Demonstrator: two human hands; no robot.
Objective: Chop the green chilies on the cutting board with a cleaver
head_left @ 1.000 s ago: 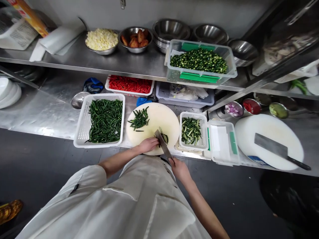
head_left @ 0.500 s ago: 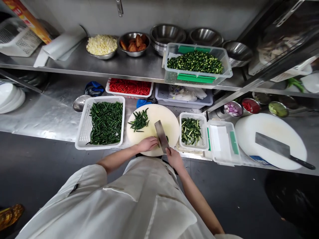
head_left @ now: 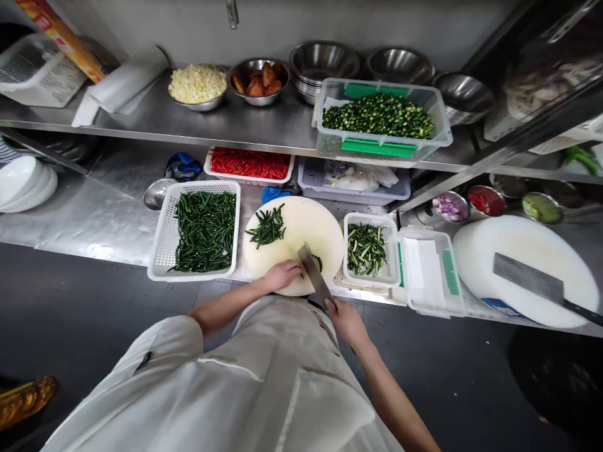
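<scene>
Left basket (head_left: pixel 162 233), white perforated plastic, rectangular, holds long, glossy green peppers (head_left: pixel 206 229). Small basket (head_left: pixel 390 254), same material, right of the round board (head_left: pixel 296 216), contains split green pepper pieces (head_left: pixel 366 249) with pale inner faces. Far tray (head_left: pixel 207 168), white, holds slender red chillies (head_left: pixel 249 163). On the steel shelf (head_left: pixel 245 129), a clear box (head_left: pixel 330 143) with green clips contains chopped greens (head_left: pixel 381 118); of two metal bowls left of it, one holds pale diced pieces, the other browned chunks. The board is off-white and smooth, on the metal worktop (head_left: pixel 113 207), bearing a loose pepper pile (head_left: pixel 266 227) at its far left. Right hand (head_left: pixel 343 316) is closed round the handle of a flat-bladed cleaver (head_left: pixel 316 276), blade over the board. Left hand (head_left: pixel 285 274), fingers together, lies beside the blade at the near edge; whether it grips a piece cannot be determined.
</scene>
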